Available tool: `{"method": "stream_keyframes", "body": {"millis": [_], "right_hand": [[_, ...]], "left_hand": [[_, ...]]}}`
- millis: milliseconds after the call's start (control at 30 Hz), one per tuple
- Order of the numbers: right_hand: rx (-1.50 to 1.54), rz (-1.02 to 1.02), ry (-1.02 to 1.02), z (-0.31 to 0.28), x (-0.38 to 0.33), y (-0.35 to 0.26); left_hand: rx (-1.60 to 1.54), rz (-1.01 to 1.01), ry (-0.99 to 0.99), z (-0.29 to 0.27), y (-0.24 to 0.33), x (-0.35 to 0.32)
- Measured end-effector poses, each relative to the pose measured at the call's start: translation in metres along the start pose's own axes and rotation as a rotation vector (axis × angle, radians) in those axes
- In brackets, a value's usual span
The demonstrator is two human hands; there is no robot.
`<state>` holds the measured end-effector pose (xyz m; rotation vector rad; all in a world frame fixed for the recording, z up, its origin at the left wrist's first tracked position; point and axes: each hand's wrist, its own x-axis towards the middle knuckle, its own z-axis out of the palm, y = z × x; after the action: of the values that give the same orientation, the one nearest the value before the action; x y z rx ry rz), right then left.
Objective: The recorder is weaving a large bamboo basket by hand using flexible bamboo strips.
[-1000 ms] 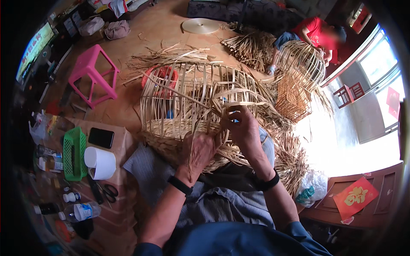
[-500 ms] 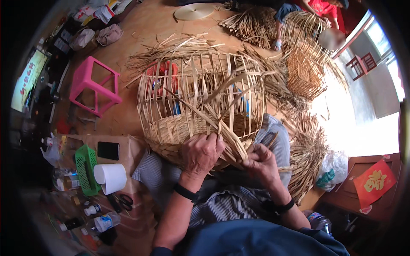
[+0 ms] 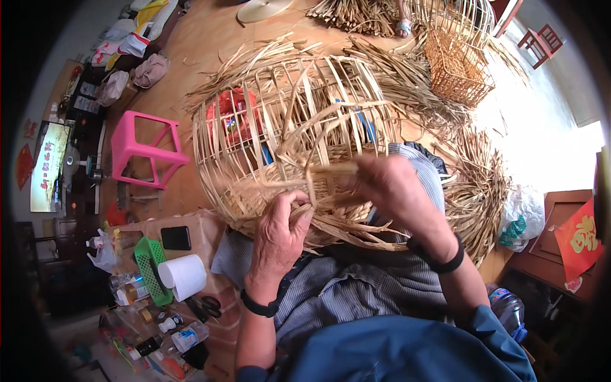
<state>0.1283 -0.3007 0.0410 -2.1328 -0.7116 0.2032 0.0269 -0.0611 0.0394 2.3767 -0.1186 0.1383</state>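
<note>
A large rounded basket frame (image 3: 256,137) with pale open ribs lies across my lap, and its near part is woven from dried plant strands. My left hand (image 3: 280,232) is closed at the woven near edge, pinching strands between thumb and fingers. Raised over the right side of the weave, my right hand (image 3: 398,188) is blurred by motion, its fingers closed round a bundle of dried plant strands (image 3: 334,173). More loose strand ends (image 3: 366,232) fan out toward me below it. Through the ribs a red net-like bag (image 3: 230,114) and blue pieces are visible.
A pink stool (image 3: 149,149) stands at left. On the low table are a black phone (image 3: 176,238), green basket (image 3: 151,270), white roll (image 3: 182,277), scissors (image 3: 210,307) and bottles. Dried stalks (image 3: 474,184) and a wicker basket (image 3: 455,70) lie right. Another person's foot (image 3: 403,28) shows at the back.
My right hand has lifted up and away from the near edge, carrying strands. My left hand has shifted slightly down and left. The view has moved, and less of the other person shows.
</note>
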Motion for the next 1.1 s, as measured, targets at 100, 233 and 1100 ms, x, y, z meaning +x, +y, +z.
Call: {"method": "stream_keyframes", "body": {"millis": [100, 233, 1100], "right_hand": [[0.167, 0.048, 0.128, -0.002, 0.008, 0.009], [0.578, 0.093, 0.134, 0.015, -0.007, 0.01], [0.838, 0.418, -0.218, 0.023, -0.037, 0.014]], "left_hand": [[0.008, -0.019, 0.027, 0.003, 0.002, -0.004], [0.008, 0.018, 0.103, 0.01, -0.002, -0.004], [0.163, -0.043, -0.044, 0.01, 0.011, 0.013]]}}
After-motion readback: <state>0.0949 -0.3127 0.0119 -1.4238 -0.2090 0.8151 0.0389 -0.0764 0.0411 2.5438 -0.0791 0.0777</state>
